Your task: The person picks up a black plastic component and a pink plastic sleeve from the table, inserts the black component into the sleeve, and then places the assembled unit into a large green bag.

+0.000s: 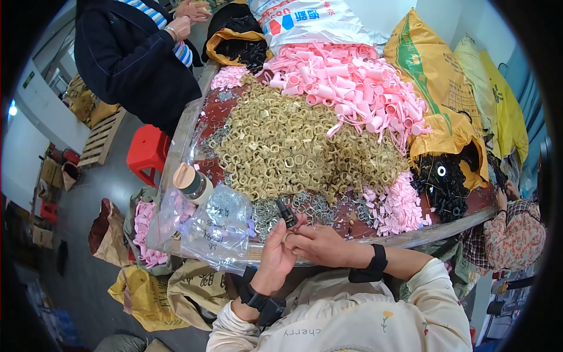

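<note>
My left hand [275, 253] is closed at the table's near edge, with a small black plastic part [286, 215] standing up from its fingertips. Against it, my right hand [321, 243] has its fingers drawn together in a pinch. Whatever lies between the right fingers is too small and hidden to name. Just beyond both hands is a band of silver metal rings [267, 212]. Farther out spreads a large heap of tan, square-shaped plastic rings [275, 141]. Small pale pink pieces [396, 208] are piled right of my hands.
Pink plastic cups with strap-like tails [352, 82] are heaped at the back. Black parts [448, 188] spill from a yellow sack [434, 76]. A lidded bottle [192, 183] and clear plastic bag [220, 226] stand left, near a red stool [148, 154]. People stand far left [135, 64] and right [516, 234].
</note>
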### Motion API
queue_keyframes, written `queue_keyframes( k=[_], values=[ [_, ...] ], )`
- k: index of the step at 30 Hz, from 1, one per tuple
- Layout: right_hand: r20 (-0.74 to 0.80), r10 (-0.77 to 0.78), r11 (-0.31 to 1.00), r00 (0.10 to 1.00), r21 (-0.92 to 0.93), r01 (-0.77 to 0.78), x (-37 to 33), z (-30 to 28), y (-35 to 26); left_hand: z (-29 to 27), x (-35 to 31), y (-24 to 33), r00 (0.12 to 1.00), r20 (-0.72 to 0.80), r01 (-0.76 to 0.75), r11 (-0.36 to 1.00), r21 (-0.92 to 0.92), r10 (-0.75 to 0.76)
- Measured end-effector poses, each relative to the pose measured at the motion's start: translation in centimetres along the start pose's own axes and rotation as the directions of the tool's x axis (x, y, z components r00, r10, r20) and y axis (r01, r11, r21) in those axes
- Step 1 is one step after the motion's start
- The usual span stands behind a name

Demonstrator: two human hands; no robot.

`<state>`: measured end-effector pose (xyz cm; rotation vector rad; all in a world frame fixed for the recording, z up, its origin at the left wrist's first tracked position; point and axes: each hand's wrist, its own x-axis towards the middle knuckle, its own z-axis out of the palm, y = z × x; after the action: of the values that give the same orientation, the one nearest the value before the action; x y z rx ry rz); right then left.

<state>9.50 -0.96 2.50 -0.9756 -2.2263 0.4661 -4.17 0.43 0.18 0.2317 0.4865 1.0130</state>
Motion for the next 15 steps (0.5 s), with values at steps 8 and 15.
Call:
queue_keyframes(
  k=[8, 15],
  values=[
    [-0.043, 0.266, 0.932, 0.963, 0.267, -0.246, -0.6, -0.1, 0.5, 0.5, 0.0, -0.3, 1.000, -0.006, 0.004, 0.992, -0.126, -0.005],
    [-0.180, -0.005, 0.998, 0.984, -0.058, -0.006, -0.9, -0.6, 1.0, 0.9, -0.1, -0.6, 0.999, -0.029, -0.028, 0.996, -0.082, 0.026]
  ],
)
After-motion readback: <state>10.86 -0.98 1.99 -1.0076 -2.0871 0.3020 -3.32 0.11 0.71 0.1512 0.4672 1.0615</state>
